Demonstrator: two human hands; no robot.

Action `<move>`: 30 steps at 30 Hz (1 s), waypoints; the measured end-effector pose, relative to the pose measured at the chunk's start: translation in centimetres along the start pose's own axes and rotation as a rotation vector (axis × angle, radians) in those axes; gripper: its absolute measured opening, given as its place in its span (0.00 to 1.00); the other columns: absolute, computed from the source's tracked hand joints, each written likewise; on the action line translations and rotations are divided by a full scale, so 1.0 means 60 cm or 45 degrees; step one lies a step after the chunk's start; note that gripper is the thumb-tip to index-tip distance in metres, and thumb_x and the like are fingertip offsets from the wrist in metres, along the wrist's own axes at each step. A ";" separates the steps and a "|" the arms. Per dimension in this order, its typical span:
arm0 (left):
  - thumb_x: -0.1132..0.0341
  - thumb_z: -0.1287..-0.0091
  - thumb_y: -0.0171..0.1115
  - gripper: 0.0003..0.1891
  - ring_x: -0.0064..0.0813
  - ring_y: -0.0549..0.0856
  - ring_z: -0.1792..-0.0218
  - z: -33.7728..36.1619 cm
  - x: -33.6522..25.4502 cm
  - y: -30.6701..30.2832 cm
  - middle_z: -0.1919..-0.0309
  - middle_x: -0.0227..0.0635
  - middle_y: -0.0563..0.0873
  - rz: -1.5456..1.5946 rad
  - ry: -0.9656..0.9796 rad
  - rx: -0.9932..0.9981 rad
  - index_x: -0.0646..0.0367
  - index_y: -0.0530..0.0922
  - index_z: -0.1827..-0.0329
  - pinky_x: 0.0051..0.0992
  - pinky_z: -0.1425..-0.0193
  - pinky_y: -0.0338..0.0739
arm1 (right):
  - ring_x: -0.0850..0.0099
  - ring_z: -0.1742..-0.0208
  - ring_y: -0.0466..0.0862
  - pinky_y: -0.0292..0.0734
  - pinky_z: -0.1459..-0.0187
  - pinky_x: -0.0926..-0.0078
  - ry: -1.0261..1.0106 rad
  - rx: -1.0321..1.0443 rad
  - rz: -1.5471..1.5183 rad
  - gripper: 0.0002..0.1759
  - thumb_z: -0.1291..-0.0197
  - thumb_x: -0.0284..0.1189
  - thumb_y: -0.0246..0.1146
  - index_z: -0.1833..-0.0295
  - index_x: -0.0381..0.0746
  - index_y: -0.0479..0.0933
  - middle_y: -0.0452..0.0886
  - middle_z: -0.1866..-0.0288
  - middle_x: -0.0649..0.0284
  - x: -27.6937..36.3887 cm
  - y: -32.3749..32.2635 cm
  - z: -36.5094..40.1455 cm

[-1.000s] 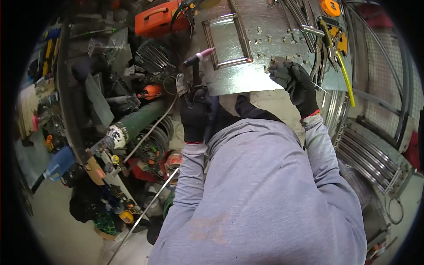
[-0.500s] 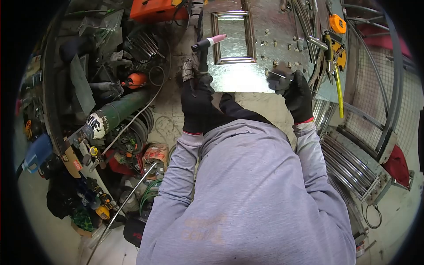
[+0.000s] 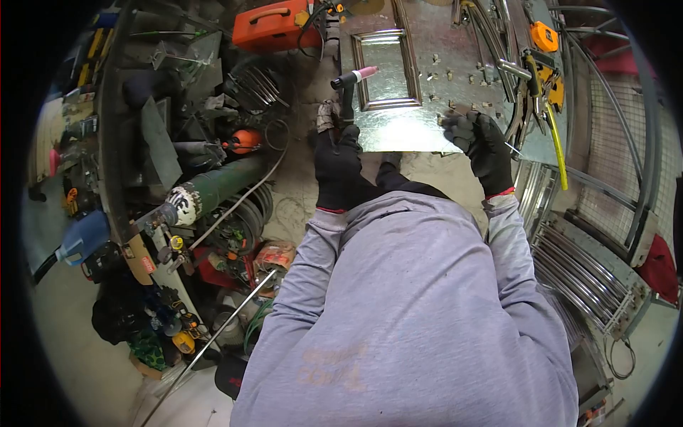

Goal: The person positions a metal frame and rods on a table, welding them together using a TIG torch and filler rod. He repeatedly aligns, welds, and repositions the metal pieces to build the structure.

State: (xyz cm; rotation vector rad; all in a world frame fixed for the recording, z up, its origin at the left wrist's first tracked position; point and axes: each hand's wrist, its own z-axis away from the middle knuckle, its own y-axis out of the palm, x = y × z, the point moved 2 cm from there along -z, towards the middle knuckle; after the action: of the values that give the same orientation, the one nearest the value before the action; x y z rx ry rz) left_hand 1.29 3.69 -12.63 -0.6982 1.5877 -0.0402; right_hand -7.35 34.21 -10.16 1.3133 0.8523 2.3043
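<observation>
My left hand (image 3: 337, 165), in a black glove, is closed around the dark handle of a torch (image 3: 354, 77) with a pink nozzle, at the near left corner of the metal tabletop (image 3: 395, 128). My right hand (image 3: 485, 146), also gloved, is at the table's near right edge with its fingers curled together. From its right side sticks out a thin rod (image 3: 512, 149); the rod's other end is hidden. Beyond the torch lies a rectangular metal frame (image 3: 421, 71). Several small metal pieces (image 3: 449, 75) are scattered to its right.
Farther off at the left is an orange toolbox (image 3: 267, 27). A hammer (image 3: 532, 75), an orange tape measure (image 3: 544, 37) and a yellow bar (image 3: 556, 146) lie at the right. A green cylinder (image 3: 224, 186) and a hose are at the left. Metal tubes (image 3: 580, 270) are stacked lower right.
The view has shifted, so most things appear farther right. The rod's tip no longer shows left of my right hand, whose fingers have changed position. My left hand still holds the torch.
</observation>
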 end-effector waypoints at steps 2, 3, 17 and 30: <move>0.60 0.38 0.77 0.29 0.55 0.82 0.33 -0.009 -0.020 -0.003 0.30 0.67 0.80 0.207 -0.003 0.026 0.60 0.84 0.34 0.44 0.30 0.80 | 0.56 0.41 0.91 0.87 0.36 0.59 -0.023 0.023 0.000 0.26 0.15 0.42 0.56 0.30 0.29 0.77 0.88 0.37 0.43 -0.004 -0.009 -0.005; 0.60 0.38 0.77 0.29 0.55 0.82 0.33 -0.008 -0.016 -0.004 0.30 0.67 0.80 0.191 0.017 0.035 0.60 0.84 0.34 0.44 0.30 0.80 | 0.55 0.41 0.91 0.88 0.37 0.60 -0.034 0.035 0.022 0.27 0.15 0.42 0.56 0.29 0.29 0.77 0.88 0.37 0.43 -0.006 -0.016 -0.007; 0.67 0.21 0.65 0.32 0.33 0.88 0.40 -0.020 -0.025 -0.012 0.32 0.46 0.85 0.255 -0.505 0.193 0.64 0.67 0.16 0.31 0.40 0.82 | 0.55 0.40 0.91 0.88 0.35 0.53 -0.107 0.101 -0.079 0.25 0.17 0.40 0.61 0.29 0.30 0.77 0.89 0.41 0.50 -0.012 -0.036 -0.006; 0.72 0.21 0.62 0.36 0.19 0.81 0.69 -0.025 -0.038 -0.018 0.58 0.30 0.88 0.576 -0.630 0.226 0.44 0.62 0.11 0.25 0.70 0.78 | 0.56 0.48 0.93 0.92 0.44 0.56 -0.066 -0.121 -0.024 0.25 0.20 0.45 0.64 0.36 0.32 0.80 0.91 0.47 0.49 -0.018 -0.026 -0.024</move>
State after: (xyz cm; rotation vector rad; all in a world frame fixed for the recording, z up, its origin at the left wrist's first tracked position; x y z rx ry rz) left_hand 0.27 3.29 -9.91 -0.1751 1.2110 0.3007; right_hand -8.04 34.29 -12.46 1.3126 0.7261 2.2573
